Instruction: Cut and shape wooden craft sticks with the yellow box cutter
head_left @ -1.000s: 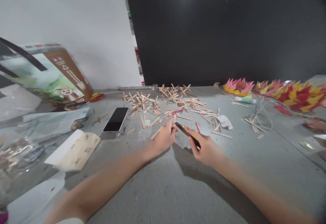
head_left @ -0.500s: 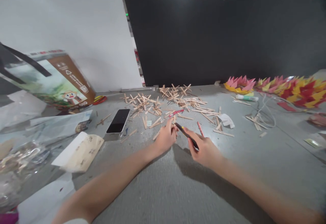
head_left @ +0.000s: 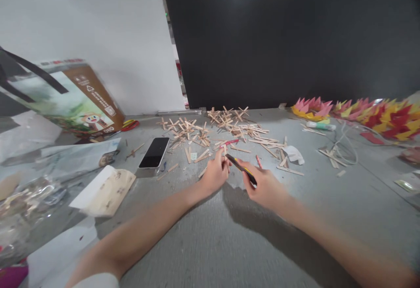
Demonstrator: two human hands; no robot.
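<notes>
My left hand is closed on a small wooden craft stick, whose end pokes up past the fingers. My right hand grips a black and yellow utility knife. Its front end points at the stick, close to my left fingertips; whether the blade touches the wood I cannot make out. Just beyond my hands lies a heap of crossed wooden sticks, with loose sticks to its right. A red strip-like item rests behind my left hand, and a red and white striped stick shows behind my right.
A phone and a paper packet lie left. Farther left stand a printed bag and plastic wrappings. At right are folded paper flowers, a glue tube, a crumpled tissue and a cable.
The knife's front end has drawn slightly away from my left fingers, and more of the held stick shows. The whole view has shifted a little.
</notes>
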